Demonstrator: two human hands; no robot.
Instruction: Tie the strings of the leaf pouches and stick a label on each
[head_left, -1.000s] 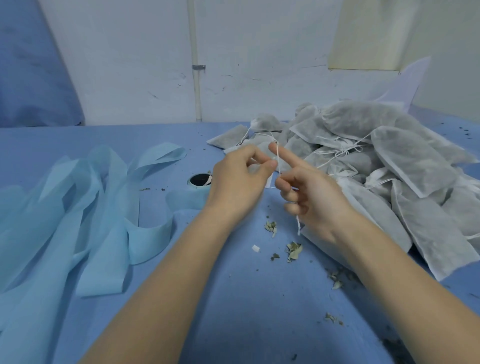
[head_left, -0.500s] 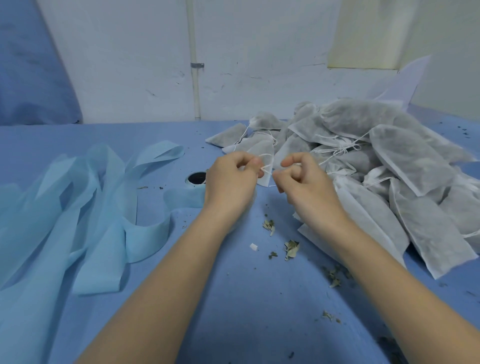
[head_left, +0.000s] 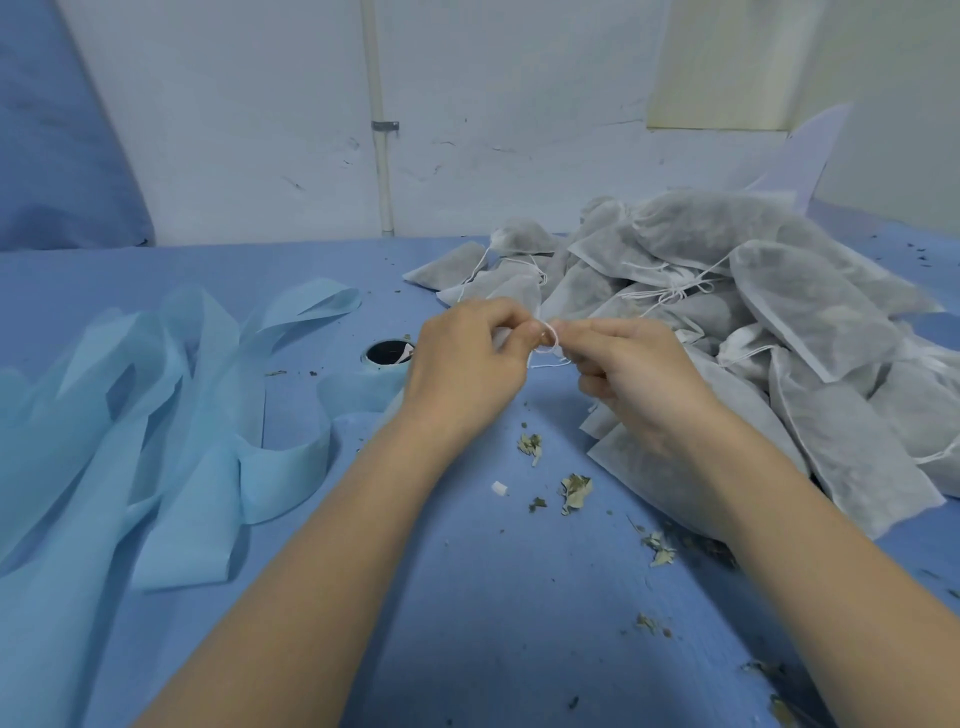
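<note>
I see my left hand and right hand meeting above the blue cloth-covered counter, fingers of both curled and pinching a thin white drawstring that forms a small loop between them. The string runs to a white non-woven leaf pouch just behind my left fingers. To the right lies a heap of grey-white filled pouches, some resting under my right wrist. Dried leaf crumbs dot the counter between my arms. Pale blue fabric strips sprawl at left, near a blue tape roll. I can read no writing anywhere.
</note>
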